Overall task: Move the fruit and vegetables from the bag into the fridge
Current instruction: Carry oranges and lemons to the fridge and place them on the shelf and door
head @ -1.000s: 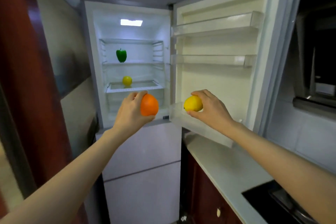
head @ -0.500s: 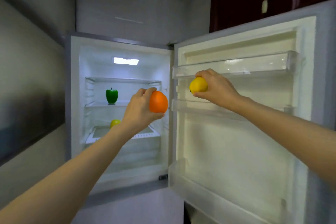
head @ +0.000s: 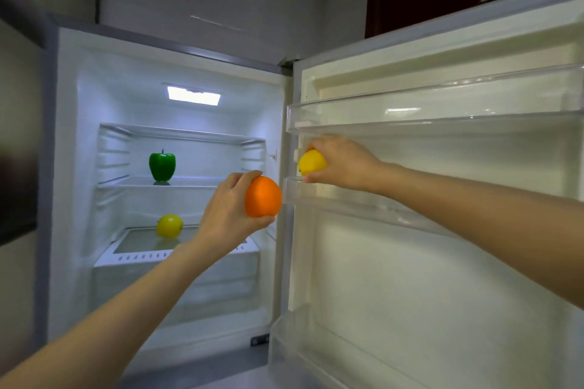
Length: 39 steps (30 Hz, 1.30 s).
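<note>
The fridge [head: 63, 167] fills most of the view, with its door [head: 442, 262] swung open to the right, behind the right hand, so both the inner shelves and the door racks can be reached at once. The bag named in the task is not in view at all, so how much produce is left can't be told.

The middle door shelf [head: 363, 202] sits directly under the right hand [head: 344, 164], and the upper door shelf [head: 442, 110] is just above it. The lower door bin is cut off at the bottom edge.

Past the left hand [head: 227, 215], deeper inside, a green bell pepper [head: 162, 165] is stood upright on a glass shelf, and a yellow fruit [head: 169, 225] is parked on the cover over the crisper, lower down and just left of the left wrist. Looks like those two are already put away.

An orange [head: 263, 196] is held in curled fingers of the left hand, raised in front of the compartment, probably waiting for a shelf to be picked. A lemon [head: 312, 162] is gripped from above by the right hand, right at the lip of the middle door shelf, so it seems about to be dropped in there. Whether it's touching the shelf yet can't be made out, since the fingers hide its far side.
</note>
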Tool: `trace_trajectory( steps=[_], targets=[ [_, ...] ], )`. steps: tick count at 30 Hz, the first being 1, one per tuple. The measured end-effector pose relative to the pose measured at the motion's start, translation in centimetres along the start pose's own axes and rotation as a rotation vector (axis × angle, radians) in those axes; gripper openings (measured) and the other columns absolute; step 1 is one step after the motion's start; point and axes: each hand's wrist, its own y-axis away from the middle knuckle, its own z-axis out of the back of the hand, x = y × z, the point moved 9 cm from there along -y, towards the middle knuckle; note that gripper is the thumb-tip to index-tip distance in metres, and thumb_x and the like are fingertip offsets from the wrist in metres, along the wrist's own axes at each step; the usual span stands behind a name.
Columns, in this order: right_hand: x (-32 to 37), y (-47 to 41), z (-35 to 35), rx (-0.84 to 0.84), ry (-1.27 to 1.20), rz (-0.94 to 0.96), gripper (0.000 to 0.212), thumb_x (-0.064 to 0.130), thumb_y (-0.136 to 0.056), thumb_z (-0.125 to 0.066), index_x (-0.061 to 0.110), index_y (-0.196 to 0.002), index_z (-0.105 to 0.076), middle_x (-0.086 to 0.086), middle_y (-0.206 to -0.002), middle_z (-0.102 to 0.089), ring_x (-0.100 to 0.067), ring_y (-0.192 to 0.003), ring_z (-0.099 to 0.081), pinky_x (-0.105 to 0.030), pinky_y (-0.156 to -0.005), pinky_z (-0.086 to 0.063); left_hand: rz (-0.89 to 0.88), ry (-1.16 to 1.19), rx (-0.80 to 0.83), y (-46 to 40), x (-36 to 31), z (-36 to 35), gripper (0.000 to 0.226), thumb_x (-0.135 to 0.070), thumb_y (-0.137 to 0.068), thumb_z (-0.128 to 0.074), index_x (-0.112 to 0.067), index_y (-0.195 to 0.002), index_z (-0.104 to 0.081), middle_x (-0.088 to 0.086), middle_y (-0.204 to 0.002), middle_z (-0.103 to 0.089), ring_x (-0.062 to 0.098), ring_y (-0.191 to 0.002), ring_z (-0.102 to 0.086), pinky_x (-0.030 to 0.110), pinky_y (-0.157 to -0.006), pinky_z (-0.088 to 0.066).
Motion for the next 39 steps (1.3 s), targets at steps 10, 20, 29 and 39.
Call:
trace_trajectory(
  steps=[10,20,29,39],
  targets=[
    [-3.9,-3.3,-4.3,0.25,-0.137,-0.173,0.049,0.026,-0.073,-0.078,0.011,-0.115,-0.058,-0.007,-0.113,-0.059,-0.018,-0.095,-0.05,-0.025,-0.069,-0.04,0.019,0.032,0.015,-2.1,3.6,-3.1,0.086,-0.037,-0.068,-0.081,-0.027,-0.138,-0.033,0.002,-0.138,-0.039,0.025,-0.12,-0.044,0.037,-0.089,-0.046],
    [-4.1,-1.7,-7.1,0.575,-0.221,-0.191,0.042,0.029,-0.078,-0.075,0.016,-0.115,-0.06,-0.001,-0.112,-0.059,-0.014,-0.096,-0.055,-0.024,-0.083,-0.046,-0.049,0.081,-0.016,-4.0,5.5,-3.4,0.087,-0.033,-0.066,-0.083,-0.023,-0.139,-0.035,0.006,-0.138,-0.041,0.029,-0.119,-0.045,0.039,-0.09,-0.044],
    [-2.9,-1.4,-3.1,0.243,-0.275,-0.23,0.037,0.037,-0.097,-0.044,0.007,-0.111,-0.06,-0.011,-0.113,-0.063,-0.021,-0.103,-0.057,-0.025,-0.086,-0.041,-0.087,0.081,-0.004,-5.1,6.2,-3.0,0.088,-0.035,-0.066,-0.082,-0.026,-0.138,-0.034,0.005,-0.138,-0.041,0.03,-0.119,-0.045,0.042,-0.089,-0.045],
    [5.1,-1.5,-2.9,-0.175,0.001,0.092,0.03,0.034,-0.095,-0.044,0.019,-0.116,-0.058,0.0,-0.121,-0.057,-0.02,-0.116,-0.049,-0.037,-0.089,-0.045,-0.035,-0.014,0.018,-2.4,9.3,-1.4,0.088,-0.035,-0.065,-0.083,-0.024,-0.138,-0.036,0.005,-0.137,-0.042,0.029,-0.119,-0.045,0.04,-0.089,-0.045]
  ],
)
